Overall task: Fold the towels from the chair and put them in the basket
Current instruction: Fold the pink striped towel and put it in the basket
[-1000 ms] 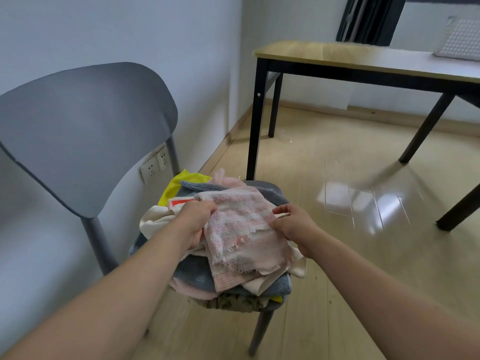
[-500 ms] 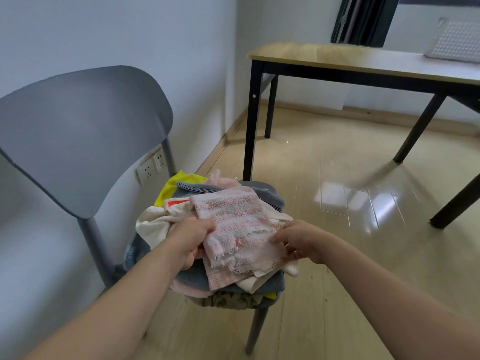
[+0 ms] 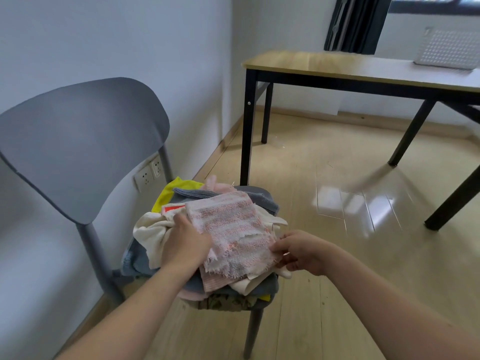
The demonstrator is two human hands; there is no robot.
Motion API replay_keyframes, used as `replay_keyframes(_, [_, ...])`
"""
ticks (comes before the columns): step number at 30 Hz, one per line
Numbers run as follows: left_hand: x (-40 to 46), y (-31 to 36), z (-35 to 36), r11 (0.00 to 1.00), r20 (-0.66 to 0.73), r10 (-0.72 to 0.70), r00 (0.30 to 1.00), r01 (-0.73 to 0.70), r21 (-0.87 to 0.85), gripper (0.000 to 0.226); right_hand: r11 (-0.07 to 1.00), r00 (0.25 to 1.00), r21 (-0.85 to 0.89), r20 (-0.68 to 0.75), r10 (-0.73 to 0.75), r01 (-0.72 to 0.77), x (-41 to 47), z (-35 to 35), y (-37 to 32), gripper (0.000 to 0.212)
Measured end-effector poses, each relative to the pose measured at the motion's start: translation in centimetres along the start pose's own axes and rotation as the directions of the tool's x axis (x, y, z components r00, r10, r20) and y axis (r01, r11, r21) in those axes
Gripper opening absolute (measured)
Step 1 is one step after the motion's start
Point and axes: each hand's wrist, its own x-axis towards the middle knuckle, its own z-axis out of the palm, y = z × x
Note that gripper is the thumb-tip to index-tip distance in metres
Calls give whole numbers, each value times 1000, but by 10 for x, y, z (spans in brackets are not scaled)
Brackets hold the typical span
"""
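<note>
A grey chair (image 3: 78, 141) carries a heap of towels on its seat. On top lies a pink striped towel (image 3: 231, 229), folded into a rough rectangle. My left hand (image 3: 187, 242) grips its left edge, fingers under the cloth. My right hand (image 3: 298, 252) pinches its near right corner. Beneath it lie a cream towel (image 3: 153, 232), a grey towel (image 3: 259, 200) and a yellow towel (image 3: 168, 190). A white perforated basket (image 3: 449, 49) stands on the table at the far right.
A wooden table (image 3: 337, 64) with black legs stands ahead to the right. The white wall runs along the left, with sockets (image 3: 149, 172) behind the chair. Glossy wooden floor (image 3: 324, 203) lies between chair and table. A dark curtain (image 3: 355, 22) hangs behind the table.
Both hands have slid toward me along the pink towel, from its middle to its near edge. The view has tilted up a little, so the basket shows more fully.
</note>
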Motion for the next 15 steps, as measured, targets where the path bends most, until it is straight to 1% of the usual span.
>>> replay_keyframes(1, [-3,4,-2,986,-68,107,992,-98,132,54,1000,1000,27,7,-5,4,-1,0,0,10])
replay_keyframes(2, [-3,9,-3,956,-100,207,973,-179,233,57,999,1000,48,12,-6,5,-2,0,1,15])
replay_keyframes(3, [-1,17,-5,921,-96,281,955,-240,306,57,998,1000,57,17,-4,3,-2,1,1,18])
replay_keyframes(5, [16,30,-2,868,3,359,933,-335,366,52,998,1000,61,24,14,-15,-2,4,3,19])
replay_keyframes(6, [27,38,1,857,62,374,926,-370,360,48,997,1000,69,21,23,-25,-1,5,3,20])
replay_keyframes(8, [49,55,7,865,146,366,919,-394,310,42,993,1000,119,-1,23,-23,1,9,2,25])
replay_keyframes(11, [81,69,20,886,257,289,922,-359,293,38,983,999,183,-30,19,-13,2,12,-4,33])
replay_keyframes(13, [98,72,30,904,363,217,906,-327,275,42,984,999,179,-38,14,-7,3,14,-8,35])
replay_keyframes(15, [109,73,39,915,428,191,884,-318,249,50,985,999,171,-46,5,3,5,17,-11,34])
